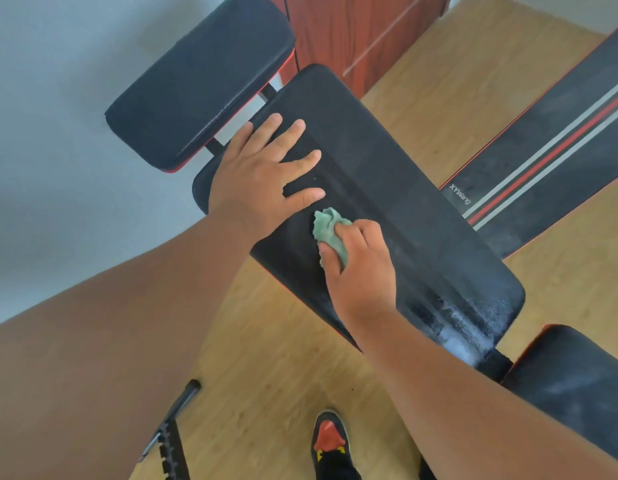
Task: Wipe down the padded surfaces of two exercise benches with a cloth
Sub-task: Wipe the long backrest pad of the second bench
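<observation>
A long black back pad (404, 209) of an exercise bench runs diagonally through the middle of the head view. My left hand (262, 171) lies flat on its upper left part, fingers spread. My right hand (359, 268) presses a crumpled green cloth (330, 230) onto the pad just below the left thumb. A black head pad (196, 81) with red trim sits beyond the back pad's far end. The bench's seat pad (577, 386) shows at the lower right. A second bench pad (549, 164), black with red and grey stripes, lies at the right.
Pale smears mark the back pad's lower right end (463, 327). The floor (266, 393) is light wood. A black toothed metal bar (172, 431) lies on it at the lower left. My shoe (330, 441) stands near the bottom edge. A red-brown cabinet (363, 32) stands at the back.
</observation>
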